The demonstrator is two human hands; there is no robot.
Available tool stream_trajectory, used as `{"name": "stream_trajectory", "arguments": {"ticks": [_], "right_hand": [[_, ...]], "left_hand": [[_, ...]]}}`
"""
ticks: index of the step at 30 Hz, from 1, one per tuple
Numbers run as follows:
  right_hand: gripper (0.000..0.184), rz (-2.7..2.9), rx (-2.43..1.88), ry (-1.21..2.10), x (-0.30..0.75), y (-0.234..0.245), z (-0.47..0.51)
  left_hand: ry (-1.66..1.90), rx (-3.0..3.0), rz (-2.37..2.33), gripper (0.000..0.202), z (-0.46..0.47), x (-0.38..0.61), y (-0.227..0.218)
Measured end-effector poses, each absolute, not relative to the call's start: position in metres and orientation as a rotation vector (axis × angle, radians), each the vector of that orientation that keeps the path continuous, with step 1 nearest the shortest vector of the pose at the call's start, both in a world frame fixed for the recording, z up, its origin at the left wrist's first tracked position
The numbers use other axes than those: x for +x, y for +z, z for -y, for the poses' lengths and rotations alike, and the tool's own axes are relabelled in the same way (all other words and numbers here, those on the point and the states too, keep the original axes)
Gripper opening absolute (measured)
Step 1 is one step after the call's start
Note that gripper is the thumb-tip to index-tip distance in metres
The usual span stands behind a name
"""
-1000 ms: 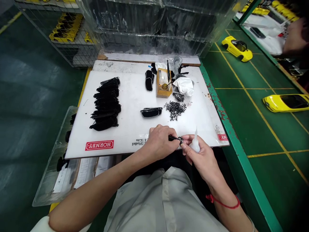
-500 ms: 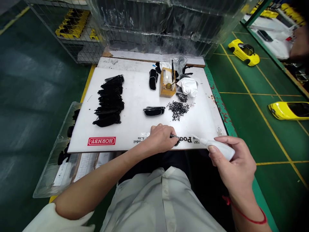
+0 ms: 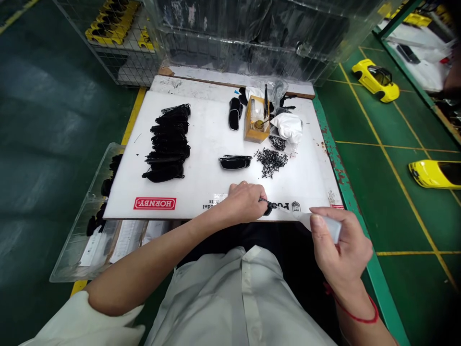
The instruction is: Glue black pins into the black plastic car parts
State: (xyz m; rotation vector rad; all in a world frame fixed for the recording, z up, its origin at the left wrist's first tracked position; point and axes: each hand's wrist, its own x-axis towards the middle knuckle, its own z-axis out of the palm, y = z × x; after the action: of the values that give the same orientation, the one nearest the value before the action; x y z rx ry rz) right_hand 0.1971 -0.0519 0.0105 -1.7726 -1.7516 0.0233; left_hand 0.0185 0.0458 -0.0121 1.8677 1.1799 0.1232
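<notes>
At the front edge of the board, my left hand (image 3: pixel 245 202) is closed on a small black plastic part (image 3: pixel 268 208), mostly hidden by the fingers. My right hand (image 3: pixel 344 245) grips a white squeeze bottle (image 3: pixel 333 228) whose thin clear nozzle points left, its tip at or very near that part; contact cannot be made out. Just beyond my left hand lies a curved black part (image 3: pixel 235 162). Beside it is a loose pile of small black pieces (image 3: pixel 272 162). A long row of stacked black parts (image 3: pixel 168 144) lies on the left.
A wooden box (image 3: pixel 257 133) holding a bottle and tools stands at the back of the white board (image 3: pixel 205 129). Next to it are a white bag (image 3: pixel 288 127) and another black part (image 3: pixel 235 114). A clear bin (image 3: pixel 68 250) sits low left; yellow model cars (image 3: pixel 376 79) are at right.
My right hand has moved left with the bottle, bringing the nozzle to the black part. My left hand keeps its hold. The whole view has shifted slightly.
</notes>
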Motion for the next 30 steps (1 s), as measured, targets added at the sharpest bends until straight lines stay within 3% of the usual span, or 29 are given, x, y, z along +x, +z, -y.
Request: {"name": "stream_trajectory", "arguments": {"ticks": [30], "right_hand": [[0.009, 1.838, -1.721, 0.008, 0.1935, 0.0052, 0.0506]], "left_hand": [[0.195, 1.879, -1.156, 0.019, -0.0439, 0.0176, -0.0163]]}}
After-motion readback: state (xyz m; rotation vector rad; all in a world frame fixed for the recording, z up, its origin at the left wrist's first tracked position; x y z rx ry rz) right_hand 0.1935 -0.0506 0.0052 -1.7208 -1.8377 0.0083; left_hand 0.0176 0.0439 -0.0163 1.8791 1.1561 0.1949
